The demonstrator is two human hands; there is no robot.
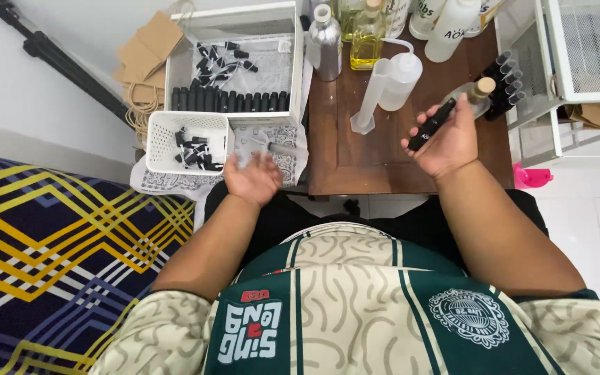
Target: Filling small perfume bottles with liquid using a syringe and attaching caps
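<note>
Right hand (pixel 448 141), fingers closed around a small black bottle (pixel 432 125), holds it above the table (pixel 355 156). Left hand (pixel 253 178), fingers spread and empty, hovers beside the white basket (pixel 187 142) of caps, within easy reach.

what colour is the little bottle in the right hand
Black: the small bottle in the right hand, head view.

Small black spray bottle (pixel 430 125): slim, cylindrical, dark throughout, cap end up. You hold it in your right hand (pixel 446 142), fingers wrapped round its lower half, tilted up and to the right, above the front right part of the brown wooden table.
</note>
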